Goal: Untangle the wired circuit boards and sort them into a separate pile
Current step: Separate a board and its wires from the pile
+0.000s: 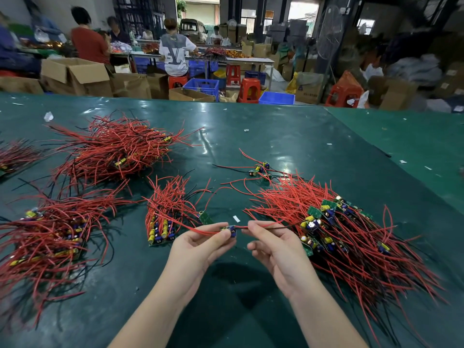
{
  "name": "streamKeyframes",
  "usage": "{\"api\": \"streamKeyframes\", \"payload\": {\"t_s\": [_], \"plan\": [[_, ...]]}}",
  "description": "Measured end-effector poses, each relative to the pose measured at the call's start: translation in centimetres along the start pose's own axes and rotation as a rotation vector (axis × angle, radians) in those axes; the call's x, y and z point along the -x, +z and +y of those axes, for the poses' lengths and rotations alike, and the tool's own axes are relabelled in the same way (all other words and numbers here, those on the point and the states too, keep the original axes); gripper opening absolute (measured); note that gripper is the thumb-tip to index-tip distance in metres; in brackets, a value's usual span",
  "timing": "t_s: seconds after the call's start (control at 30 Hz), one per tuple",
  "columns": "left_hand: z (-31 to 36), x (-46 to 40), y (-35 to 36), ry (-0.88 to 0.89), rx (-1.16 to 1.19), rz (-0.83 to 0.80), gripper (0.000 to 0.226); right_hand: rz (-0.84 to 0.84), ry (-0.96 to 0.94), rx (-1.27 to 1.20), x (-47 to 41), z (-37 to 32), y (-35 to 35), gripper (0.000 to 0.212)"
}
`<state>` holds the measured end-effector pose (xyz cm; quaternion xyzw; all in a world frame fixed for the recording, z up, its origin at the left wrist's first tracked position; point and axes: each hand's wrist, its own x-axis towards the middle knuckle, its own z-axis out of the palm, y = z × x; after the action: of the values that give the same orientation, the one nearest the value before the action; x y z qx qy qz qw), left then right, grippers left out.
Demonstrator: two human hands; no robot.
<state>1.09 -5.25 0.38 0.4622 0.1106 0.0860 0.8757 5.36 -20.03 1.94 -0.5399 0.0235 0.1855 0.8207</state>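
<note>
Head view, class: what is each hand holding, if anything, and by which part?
The left hand pinches a small circuit board by its body; the right hand pinches that board's wires just beside it.

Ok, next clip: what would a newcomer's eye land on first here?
Probably the heaps of red-wired green circuit boards spread over the dark green table cover, the largest loose tangle on the right. At centre front, the left hand holds one small green circuit board while the right hand pinches its red and black wires. A neater stack of boards lies just left.
</note>
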Motion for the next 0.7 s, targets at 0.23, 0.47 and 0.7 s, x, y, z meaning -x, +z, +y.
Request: {"api": "streamKeyframes", "payload": {"t_s": [0.23, 0.47, 0.7], "plan": [[-0.2, 0.0, -0.1, -0.010, 0.027, -0.049, 0.019, -0.009, 0.026, -0.012, -0.2, 0.1, -0.1, 0.017], [-0.2, -0.3, -0.4, 0.068, 0.074, -0.006, 0.020, 0.068, 0.100, -0.215, -0.8, -0.1, -1.0, 0.006], [-0.2, 0.0, -0.4, 0.212, -0.273, 0.038, 0.036, 0.156, 0.131, -0.310, -0.9, 0.0, -1.0, 0.013]]}}
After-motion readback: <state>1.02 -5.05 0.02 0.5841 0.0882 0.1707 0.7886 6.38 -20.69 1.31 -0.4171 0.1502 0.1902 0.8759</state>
